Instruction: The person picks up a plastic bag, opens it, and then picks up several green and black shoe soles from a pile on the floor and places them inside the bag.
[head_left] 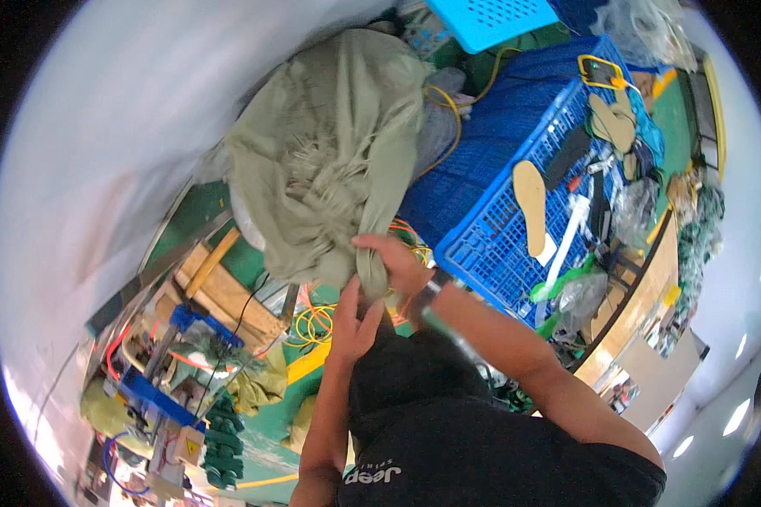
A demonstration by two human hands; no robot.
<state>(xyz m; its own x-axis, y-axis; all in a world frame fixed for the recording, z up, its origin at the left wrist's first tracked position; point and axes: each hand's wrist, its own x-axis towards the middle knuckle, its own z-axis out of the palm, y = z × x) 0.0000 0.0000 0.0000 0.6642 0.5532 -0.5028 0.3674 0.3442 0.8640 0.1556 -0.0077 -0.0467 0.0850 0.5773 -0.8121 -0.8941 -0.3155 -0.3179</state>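
A large, bulging olive-green woven sack lies in front of me, its surface creased, with a frayed patch of loose threads near the middle. The cloth gathers into a twisted neck at its near end. My right hand is closed round this bunched cloth, its index finger reaching across the fabric. Just below and to the left, my left hand grips the hanging end between thumb and fingers. What the sack holds is hidden.
To the right stands a blue plastic crate with tan insoles, a phone in a yellow frame and plastic bags. Yellow hoses coil on the green floor. Machinery with blue parts is at left; a light-blue perforated basket is beyond.
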